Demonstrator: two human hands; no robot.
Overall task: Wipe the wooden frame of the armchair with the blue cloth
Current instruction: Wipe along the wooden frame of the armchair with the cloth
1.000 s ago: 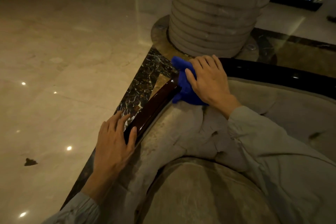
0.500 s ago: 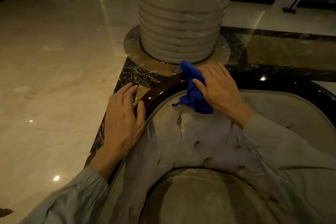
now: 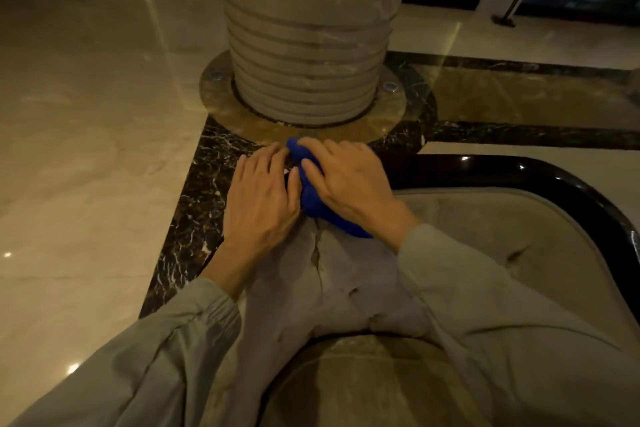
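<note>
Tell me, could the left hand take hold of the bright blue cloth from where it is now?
Probably yes: the left hand lies right beside the bright blue cloth, though the right hand covers most of it.

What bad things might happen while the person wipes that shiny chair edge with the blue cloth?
The blue cloth is bunched up under the right hand, so it may skip parts of the dark wooden frame. The left hand rests bare right beside it, likely leaving fingerprints on the gloss. The upholstery shows a split seam just below the hands; a careless swipe might snag and widen it.
</note>
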